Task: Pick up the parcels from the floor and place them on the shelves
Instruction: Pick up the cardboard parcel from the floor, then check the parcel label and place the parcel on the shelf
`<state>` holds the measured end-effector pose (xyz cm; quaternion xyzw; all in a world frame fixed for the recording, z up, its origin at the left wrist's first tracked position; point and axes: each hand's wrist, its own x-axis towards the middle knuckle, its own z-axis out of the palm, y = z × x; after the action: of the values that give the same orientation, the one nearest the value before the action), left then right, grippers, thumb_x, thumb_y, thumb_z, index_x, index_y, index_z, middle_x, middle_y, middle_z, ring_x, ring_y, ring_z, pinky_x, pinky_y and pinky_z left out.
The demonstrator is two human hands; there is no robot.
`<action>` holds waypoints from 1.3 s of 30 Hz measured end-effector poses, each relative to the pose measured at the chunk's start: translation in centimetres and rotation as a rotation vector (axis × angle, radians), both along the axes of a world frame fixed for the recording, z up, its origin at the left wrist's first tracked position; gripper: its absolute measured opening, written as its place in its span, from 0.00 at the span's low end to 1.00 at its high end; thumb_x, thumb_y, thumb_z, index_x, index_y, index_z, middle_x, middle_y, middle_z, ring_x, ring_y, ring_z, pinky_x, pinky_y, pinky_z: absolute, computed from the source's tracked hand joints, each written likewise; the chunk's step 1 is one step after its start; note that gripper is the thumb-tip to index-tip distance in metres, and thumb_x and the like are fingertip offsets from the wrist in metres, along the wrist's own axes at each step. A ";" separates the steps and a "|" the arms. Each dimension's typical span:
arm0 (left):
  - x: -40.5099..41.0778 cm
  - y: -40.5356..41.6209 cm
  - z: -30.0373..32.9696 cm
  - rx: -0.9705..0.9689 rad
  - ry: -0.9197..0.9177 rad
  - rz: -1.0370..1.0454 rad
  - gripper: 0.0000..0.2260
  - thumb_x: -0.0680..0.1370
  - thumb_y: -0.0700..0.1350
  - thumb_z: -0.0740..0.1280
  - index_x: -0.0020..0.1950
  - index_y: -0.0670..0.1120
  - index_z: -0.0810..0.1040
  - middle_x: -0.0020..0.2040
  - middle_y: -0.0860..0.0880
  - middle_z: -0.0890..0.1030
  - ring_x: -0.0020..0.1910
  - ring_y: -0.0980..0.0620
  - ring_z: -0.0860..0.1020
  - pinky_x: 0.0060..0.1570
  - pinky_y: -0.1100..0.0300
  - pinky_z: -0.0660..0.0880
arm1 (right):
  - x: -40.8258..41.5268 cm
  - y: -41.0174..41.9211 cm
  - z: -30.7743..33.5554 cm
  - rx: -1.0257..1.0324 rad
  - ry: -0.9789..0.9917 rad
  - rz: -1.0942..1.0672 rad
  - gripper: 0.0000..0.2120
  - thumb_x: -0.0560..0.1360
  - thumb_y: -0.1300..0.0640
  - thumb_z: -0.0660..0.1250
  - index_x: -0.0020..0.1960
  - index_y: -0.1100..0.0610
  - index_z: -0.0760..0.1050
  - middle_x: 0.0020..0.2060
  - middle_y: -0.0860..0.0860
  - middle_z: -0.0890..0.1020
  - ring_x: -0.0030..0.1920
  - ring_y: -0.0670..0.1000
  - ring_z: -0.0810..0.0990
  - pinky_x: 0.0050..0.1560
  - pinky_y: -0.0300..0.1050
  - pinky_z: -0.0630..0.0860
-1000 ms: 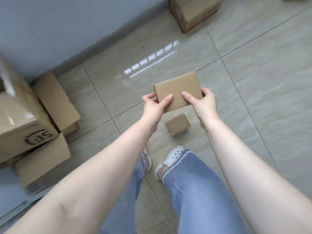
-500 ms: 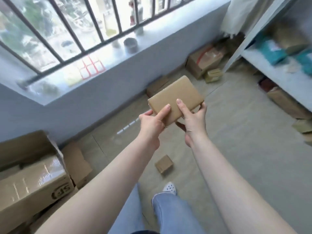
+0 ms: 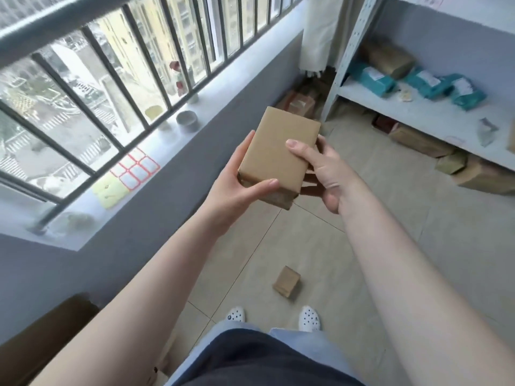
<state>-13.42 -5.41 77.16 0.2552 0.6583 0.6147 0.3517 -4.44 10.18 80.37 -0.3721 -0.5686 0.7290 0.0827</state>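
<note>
The shelving unit [image 3: 412,112] is standing at the right of the room, its pale lower shelf carrying several teal mailer bags [image 3: 434,84] toward its back edge and a brown paper parcel [image 3: 390,61] in the back left corner. Under that shelf, brown boxes [image 3: 418,142] are sitting on the floor, against the unit's front edge. The barred window [image 3: 97,79] is running along the left wall, with a grey pot [image 3: 187,121] and a sheet of red-bordered labels [image 3: 135,168] lying on its sill.

I am holding the flat brown parcel [image 3: 276,156] out in front of me, above the tiled floor [image 3: 376,246] and well short of the shelf. It is lying between my two hands, tilted with its far end higher. My left hand [image 3: 237,188] is gripping it from below and from the left side, thumb pressing across the near end of the top face. My right hand [image 3: 323,171] is gripping the right edge, thumb lying on the top face and fingers curling underneath.

A small brown box [image 3: 287,281] is sitting on the floor below the held parcel, just ahead of my white clogs [image 3: 309,319].
</note>
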 end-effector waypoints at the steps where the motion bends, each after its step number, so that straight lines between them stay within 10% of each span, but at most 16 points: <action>1: -0.6 -0.4 0.2 0.009 0.024 -0.025 0.50 0.63 0.53 0.77 0.82 0.53 0.58 0.70 0.55 0.77 0.67 0.57 0.77 0.62 0.61 0.77 | -0.2 -0.5 0.4 0.015 0.001 -0.005 0.20 0.72 0.47 0.72 0.62 0.45 0.72 0.52 0.49 0.84 0.46 0.52 0.83 0.34 0.46 0.82; 6: -2.0 -2.0 1.6 0.041 0.044 0.018 0.44 0.64 0.53 0.77 0.78 0.46 0.66 0.60 0.54 0.83 0.59 0.59 0.82 0.55 0.63 0.79 | -0.2 -3.1 1.6 0.085 0.096 0.089 0.45 0.67 0.41 0.73 0.78 0.46 0.55 0.66 0.45 0.78 0.62 0.46 0.80 0.54 0.52 0.82; 13: -3.1 -3.4 3.7 0.051 0.004 0.041 0.24 0.71 0.52 0.75 0.64 0.45 0.77 0.50 0.54 0.86 0.52 0.51 0.85 0.53 0.51 0.82 | 0.3 -6.3 2.4 0.171 0.215 0.156 0.56 0.66 0.58 0.76 0.80 0.41 0.42 0.74 0.43 0.68 0.65 0.44 0.78 0.50 0.44 0.81; 16: -3.8 -3.9 4.4 0.054 0.011 -0.068 0.22 0.74 0.56 0.71 0.63 0.44 0.76 0.45 0.58 0.85 0.47 0.59 0.84 0.50 0.61 0.78 | 0.6 -6.6 2.9 0.176 0.207 0.096 0.54 0.65 0.55 0.75 0.79 0.38 0.44 0.70 0.42 0.73 0.62 0.42 0.80 0.52 0.47 0.81; 21: -4.4 -4.8 5.0 0.027 -0.036 -0.086 0.48 0.60 0.64 0.81 0.75 0.51 0.68 0.68 0.44 0.79 0.65 0.46 0.81 0.68 0.43 0.74 | 0.3 -7.0 3.7 0.174 0.162 0.063 0.47 0.67 0.48 0.76 0.77 0.35 0.53 0.67 0.39 0.76 0.63 0.45 0.80 0.65 0.58 0.75; 26: -4.3 -4.7 5.4 0.005 -0.132 -0.099 0.43 0.62 0.59 0.76 0.72 0.48 0.62 0.59 0.51 0.82 0.60 0.51 0.83 0.68 0.43 0.75 | -0.4 -8.2 4.2 0.166 0.088 0.057 0.43 0.65 0.40 0.72 0.77 0.38 0.57 0.63 0.42 0.80 0.61 0.47 0.81 0.55 0.53 0.79; 32: -4.4 -4.8 6.3 -0.095 -0.227 -0.063 0.43 0.58 0.66 0.73 0.69 0.51 0.67 0.65 0.53 0.79 0.64 0.52 0.80 0.70 0.46 0.72 | -0.4 -8.1 4.6 0.222 0.013 0.153 0.47 0.63 0.39 0.72 0.77 0.38 0.55 0.68 0.40 0.75 0.66 0.44 0.74 0.66 0.56 0.66; 39: -4.8 -4.6 6.4 -0.133 -0.200 -0.132 0.46 0.58 0.70 0.73 0.71 0.53 0.66 0.67 0.54 0.78 0.67 0.54 0.77 0.73 0.50 0.67 | -0.5 -7.8 4.5 0.164 0.009 0.052 0.28 0.66 0.41 0.69 0.66 0.42 0.72 0.53 0.40 0.83 0.55 0.47 0.80 0.64 0.55 0.71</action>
<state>-18.24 -9.99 83.55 0.2113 0.6411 0.5676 0.4713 -4.90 2.36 84.89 -0.3461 -0.6353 0.6836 0.0963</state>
